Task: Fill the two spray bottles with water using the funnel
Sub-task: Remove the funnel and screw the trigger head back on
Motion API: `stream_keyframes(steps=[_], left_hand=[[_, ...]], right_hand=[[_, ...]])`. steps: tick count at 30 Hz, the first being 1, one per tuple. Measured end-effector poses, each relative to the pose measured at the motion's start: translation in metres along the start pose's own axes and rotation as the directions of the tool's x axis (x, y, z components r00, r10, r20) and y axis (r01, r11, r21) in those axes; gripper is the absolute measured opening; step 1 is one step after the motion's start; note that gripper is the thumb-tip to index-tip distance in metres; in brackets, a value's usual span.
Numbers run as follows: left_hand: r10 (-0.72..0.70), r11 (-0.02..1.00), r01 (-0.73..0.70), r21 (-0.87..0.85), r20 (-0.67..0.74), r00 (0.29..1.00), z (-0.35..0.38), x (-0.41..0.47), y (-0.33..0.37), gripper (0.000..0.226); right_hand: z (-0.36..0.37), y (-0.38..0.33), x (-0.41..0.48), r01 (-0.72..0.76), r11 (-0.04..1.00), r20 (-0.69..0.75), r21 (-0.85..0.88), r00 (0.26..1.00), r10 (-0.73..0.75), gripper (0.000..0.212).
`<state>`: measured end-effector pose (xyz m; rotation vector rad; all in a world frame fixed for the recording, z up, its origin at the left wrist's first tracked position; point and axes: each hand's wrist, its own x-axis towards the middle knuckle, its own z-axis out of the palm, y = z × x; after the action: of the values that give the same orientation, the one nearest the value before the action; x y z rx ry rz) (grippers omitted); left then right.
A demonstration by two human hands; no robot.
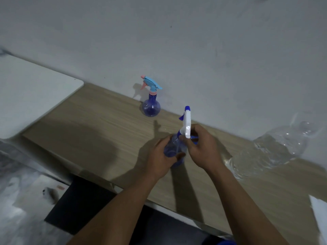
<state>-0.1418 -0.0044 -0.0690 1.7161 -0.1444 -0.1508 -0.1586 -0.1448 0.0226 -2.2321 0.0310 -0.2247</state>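
Left hand (160,160) cups the blue spray bottle (174,151), right hand (200,147) pinching its apparently unlabelled white trigger head (187,123).

The bottle in my fingers (182,153) is translucent blue (174,149) with a white sprayer head (188,123) tipped in dark blue. The far bottle (151,107) is the same blue, its trigger top (152,84) light blue and pink. My bench (99,124) is pale wood grain, the wall (194,41) grey-white, the plastic jug (276,147) clear.
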Motion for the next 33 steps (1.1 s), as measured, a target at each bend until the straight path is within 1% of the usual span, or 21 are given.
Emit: stream_keyframes(steps=[2, 3, 4, 6, 10, 14, 18, 20, 23, 24, 27, 28, 29, 32, 33], left_hand=[[0.006, 1.000, -0.006, 0.005, -0.002, 1.000, 0.000, 0.000, -0.002, 0.051], [0.016, 1.000, -0.016, 0.004, -0.005, 1.000, 0.000, -0.001, -0.001, 0.053], [0.028, 1.000, -0.028, 0.003, -0.025, 0.999, 0.000, 0.000, -0.001, 0.056], [0.024, 0.999, -0.025, -0.023, -0.047, 0.999, 0.001, 0.000, -0.003, 0.056], [0.020, 0.998, -0.021, -0.055, -0.030, 0.999, 0.003, -0.001, -0.002, 0.051], [0.043, 0.999, -0.044, -0.023, -0.062, 0.997, 0.004, 0.000, -0.008, 0.057], [0.010, 0.999, -0.011, -0.040, -0.043, 0.999, 0.003, -0.002, -0.007, 0.057], [0.010, 0.999, -0.012, -0.033, -0.060, 0.998, 0.003, -0.002, -0.006, 0.055], [-0.012, 0.998, 0.009, -0.056, -0.066, 0.998, 0.004, -0.001, -0.006, 0.061], [-0.017, 0.998, 0.013, -0.057, -0.068, 0.998, 0.004, -0.001, -0.007, 0.059], [-0.007, 0.998, 0.004, -0.069, -0.045, 0.999, 0.003, -0.001, -0.008, 0.056], [-0.010, 0.997, 0.006, -0.079, -0.051, 0.999, 0.003, -0.001, -0.008, 0.058], [-0.014, 0.998, 0.010, -0.068, -0.056, 0.998, 0.003, -0.001, -0.007, 0.060], [-0.033, 0.998, 0.030, -0.058, -0.061, 0.998, 0.004, -0.002, -0.005, 0.063], [-0.029, 0.998, 0.026, -0.052, -0.062, 0.998, 0.004, -0.002, -0.006, 0.061]], right_hand=[[-0.005, -0.002, 0.003, -0.029, 0.999, 0.054, -0.020, 0.998, 0.030, 0.016], [-0.007, -0.002, 0.005, -0.035, 0.998, 0.081, -0.045, 0.996, 0.038, 0.013], [-0.008, -0.002, 0.006, -0.029, 0.997, 0.103, -0.077, 0.994, 0.037, 0.015], [-0.009, -0.002, 0.005, -0.016, 0.994, 0.114, -0.112, 0.993, 0.029, 0.018], [-0.003, -0.002, 0.000, -0.041, 0.999, 0.049, -0.028, 0.998, 0.042, 0.017], [0.009, 0.003, -0.003, -0.057, 0.993, -0.007, 0.103, 0.998, 0.058, 0.029], [0.018, 0.011, -0.007, 0.001, 0.996, -0.034, 0.092, 0.999, 0.002, 0.021], [0.020, 0.013, -0.005, -0.016, 0.994, -0.066, 0.104, 0.998, 0.023, 0.019], [0.022, 0.011, -0.003, -0.067, 0.986, -0.102, 0.153, 0.991, 0.083, 0.033], [0.022, 0.010, -0.004, -0.067, 0.985, -0.099, 0.157, 0.992, 0.083, 0.033], [0.021, 0.013, -0.008, 0.004, 0.994, -0.082, 0.109, 0.997, 0.005, 0.016], [0.021, 0.015, -0.008, 0.010, 0.996, -0.082, 0.094, 0.997, -0.002, 0.015], [0.022, 0.015, -0.007, -0.004, 0.995, -0.085, 0.099, 0.996, 0.012, 0.016], [0.022, 0.013, -0.004, -0.072, 0.985, -0.103, 0.155, 0.991, 0.089, 0.031], [0.022, 0.012, -0.004, -0.069, 0.985, -0.103, 0.158, 0.991, 0.086, 0.031]])
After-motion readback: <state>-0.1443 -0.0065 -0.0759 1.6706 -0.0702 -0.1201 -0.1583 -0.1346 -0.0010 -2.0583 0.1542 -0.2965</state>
